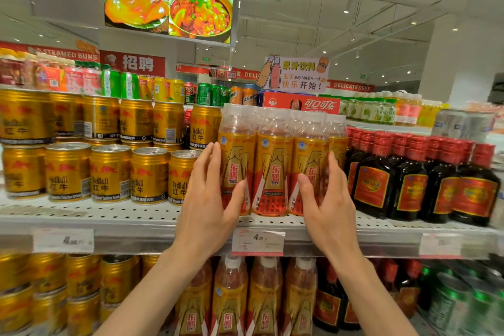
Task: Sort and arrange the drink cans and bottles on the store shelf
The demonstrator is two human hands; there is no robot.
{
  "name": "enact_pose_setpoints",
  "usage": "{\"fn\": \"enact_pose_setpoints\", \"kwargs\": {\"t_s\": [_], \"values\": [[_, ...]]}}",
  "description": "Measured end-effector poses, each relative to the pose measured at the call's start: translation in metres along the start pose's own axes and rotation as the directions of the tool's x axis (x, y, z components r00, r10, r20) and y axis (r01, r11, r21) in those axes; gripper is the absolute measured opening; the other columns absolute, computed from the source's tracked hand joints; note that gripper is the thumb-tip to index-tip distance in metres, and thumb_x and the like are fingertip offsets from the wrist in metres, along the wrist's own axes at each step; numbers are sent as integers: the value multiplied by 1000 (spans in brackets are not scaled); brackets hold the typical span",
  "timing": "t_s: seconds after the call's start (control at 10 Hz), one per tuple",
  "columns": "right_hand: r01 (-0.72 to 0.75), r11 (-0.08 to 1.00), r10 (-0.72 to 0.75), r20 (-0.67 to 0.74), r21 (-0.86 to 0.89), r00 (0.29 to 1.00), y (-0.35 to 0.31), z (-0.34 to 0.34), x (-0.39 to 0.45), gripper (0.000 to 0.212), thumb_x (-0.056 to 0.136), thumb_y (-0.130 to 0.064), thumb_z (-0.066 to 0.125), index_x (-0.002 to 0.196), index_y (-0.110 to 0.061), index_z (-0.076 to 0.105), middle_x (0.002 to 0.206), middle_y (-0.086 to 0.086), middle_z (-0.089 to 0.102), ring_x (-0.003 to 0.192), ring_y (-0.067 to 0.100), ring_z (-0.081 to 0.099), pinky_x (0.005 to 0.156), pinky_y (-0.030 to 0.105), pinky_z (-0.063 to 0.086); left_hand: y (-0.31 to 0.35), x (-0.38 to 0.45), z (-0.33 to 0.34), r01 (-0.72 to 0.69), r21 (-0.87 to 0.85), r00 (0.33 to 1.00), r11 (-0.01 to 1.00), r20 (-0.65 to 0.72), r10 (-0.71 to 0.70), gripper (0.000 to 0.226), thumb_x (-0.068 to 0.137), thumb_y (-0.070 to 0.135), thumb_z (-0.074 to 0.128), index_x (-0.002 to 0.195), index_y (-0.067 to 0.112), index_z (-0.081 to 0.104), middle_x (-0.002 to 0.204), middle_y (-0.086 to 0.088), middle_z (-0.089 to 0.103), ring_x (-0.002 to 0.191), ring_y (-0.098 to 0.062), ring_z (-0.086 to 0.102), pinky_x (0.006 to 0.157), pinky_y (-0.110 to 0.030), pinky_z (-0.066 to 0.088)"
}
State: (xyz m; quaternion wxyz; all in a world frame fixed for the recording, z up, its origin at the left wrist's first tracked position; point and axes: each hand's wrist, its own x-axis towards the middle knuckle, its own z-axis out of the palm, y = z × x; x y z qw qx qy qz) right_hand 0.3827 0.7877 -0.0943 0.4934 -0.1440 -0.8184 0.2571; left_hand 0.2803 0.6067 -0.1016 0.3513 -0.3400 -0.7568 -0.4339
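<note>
A row of orange-labelled plastic bottles [274, 169] with clear caps stands at the front of the perforated white shelf [136, 215]. My left hand [210, 199] lies against the left side of the leftmost bottle, fingers straight, thumb across its front. My right hand [327, 199] lies against the right end of the row, fingers straight along the bottles, thumb on the front. Gold Red Bull cans [109, 172] stand stacked two high to the left. Dark bottles with red caps [414, 177] stand to the right.
A price tag [257, 241] hangs on the shelf edge under the bottles. The shelf below holds more gold cans [68, 294], orange bottles [245, 297] and dark bottles. Behind stand green and orange cans, a red cola carton [300, 103] and a juice sign [294, 73].
</note>
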Motion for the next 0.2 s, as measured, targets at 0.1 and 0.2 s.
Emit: {"fn": "enact_pose_setpoints", "kwargs": {"t_s": [0.1, 0.2], "values": [[75, 997, -75, 5, 7, 997, 1, -4, -12, 73, 98, -54, 47, 160, -27, 19, 166, -6, 22, 152, 9, 21, 118, 35, 27, 2, -8, -4, -47, 47, 999, 998, -18, 48, 73, 98, 53, 44, 160, 23, 21, 165, 1, 21, 151, -12, 22, 116, -30, 25], [84, 996, -84, 19, -7, 996, 0, -10, -24, 70, 96, -56, 47, 157, -29, 25, 165, -11, 20, 149, 2, 18, 120, 40, 27, 10, -21, -7, -69, 63, 998, 996, 14, 68, 67, 97, 54, 43, 157, 31, 27, 163, 6, 23, 148, -6, 24, 115, -32, 28]]}}
